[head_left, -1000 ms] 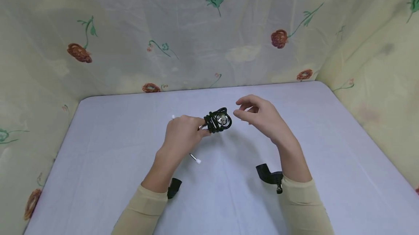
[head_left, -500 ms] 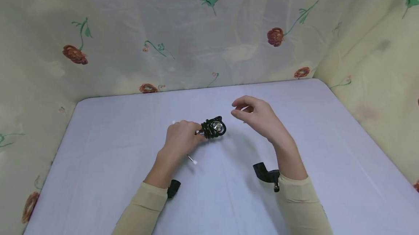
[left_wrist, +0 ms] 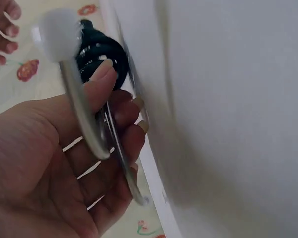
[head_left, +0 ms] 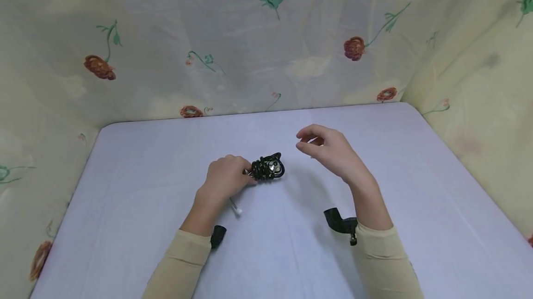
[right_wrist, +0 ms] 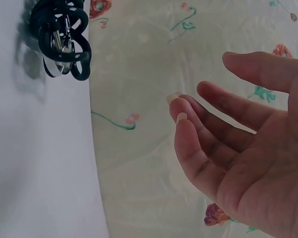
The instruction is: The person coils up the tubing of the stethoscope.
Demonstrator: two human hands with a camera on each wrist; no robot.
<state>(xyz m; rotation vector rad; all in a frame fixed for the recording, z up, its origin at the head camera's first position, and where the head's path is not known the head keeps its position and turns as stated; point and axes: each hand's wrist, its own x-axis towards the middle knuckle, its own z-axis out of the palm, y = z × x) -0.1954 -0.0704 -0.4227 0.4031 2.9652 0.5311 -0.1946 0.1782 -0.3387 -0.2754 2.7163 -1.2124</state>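
My left hand (head_left: pixel 225 176) grips a stethoscope (head_left: pixel 266 168) by its metal ear tubes, low over the white-covered table. Its black tubing is wound in a tight bundle, with the silver chestpiece (head_left: pixel 274 165) at the right end. In the left wrist view, the thumb presses on the tubes near the coil, and a white eartip (left_wrist: pixel 57 34) sticks up close to the camera. My right hand (head_left: pixel 329 151) hovers to the right of the bundle, apart from it. Its loosely bent fingers (right_wrist: pixel 188 148) hold nothing.
A white cloth covers the table (head_left: pixel 145 165). Flower-printed curtain (head_left: pixel 250 58) hangs behind the far edge and along both sides. Black wrist mounts (head_left: pixel 341 222) stick out from the two forearms.
My left hand has lowered the stethoscope toward the table, shifting it left and nearer to me. The right hand has hardly moved.
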